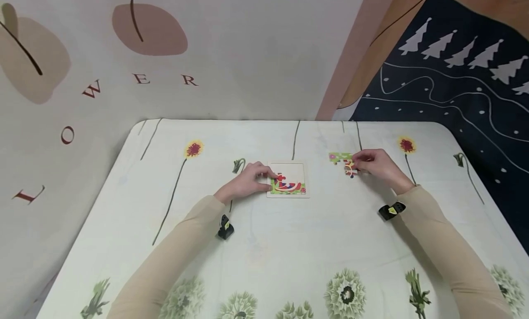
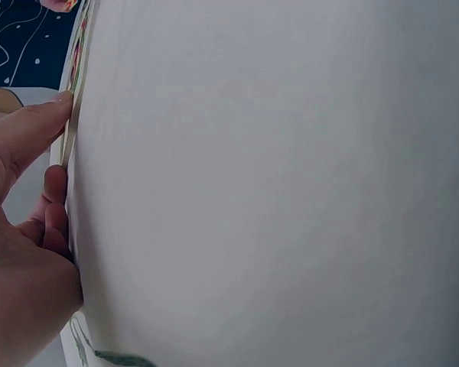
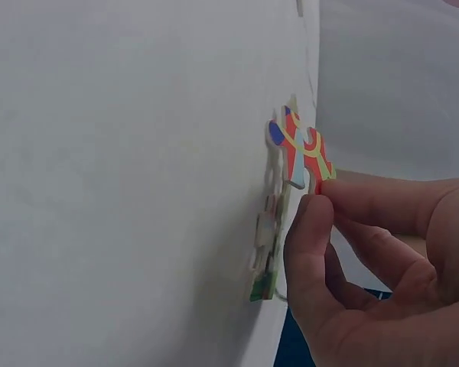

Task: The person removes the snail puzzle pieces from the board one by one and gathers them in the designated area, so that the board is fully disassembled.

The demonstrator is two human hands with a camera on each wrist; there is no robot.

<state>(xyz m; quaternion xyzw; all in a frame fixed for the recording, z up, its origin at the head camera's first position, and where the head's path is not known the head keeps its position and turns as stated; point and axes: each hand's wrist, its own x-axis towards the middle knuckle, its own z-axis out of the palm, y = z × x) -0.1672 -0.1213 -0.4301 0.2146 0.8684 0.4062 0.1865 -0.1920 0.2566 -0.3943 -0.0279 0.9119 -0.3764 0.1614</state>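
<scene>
A square puzzle board (image 1: 287,167) lies on the table, its lower part filled with pieces showing a red, white and blue picture over green. My left hand (image 1: 250,180) holds the board's left edge, with thumb and a finger set apart along it. In the left wrist view the board is seen edge-on beside the left hand (image 2: 30,199). To the right, my right hand (image 1: 378,165) pinches a red, blue and yellow puzzle piece (image 3: 294,149) between thumb and finger. Other puzzle pieces (image 1: 336,157), green with a pink flower, lie by the right hand (image 3: 382,260).
A white cloth with printed flowers covers the table (image 1: 285,245). Behind it hangs a pale printed cloth (image 1: 256,57), and a dark cloth with white trees (image 1: 446,89) is at the right. A small black device (image 1: 225,227) sits at each wrist.
</scene>
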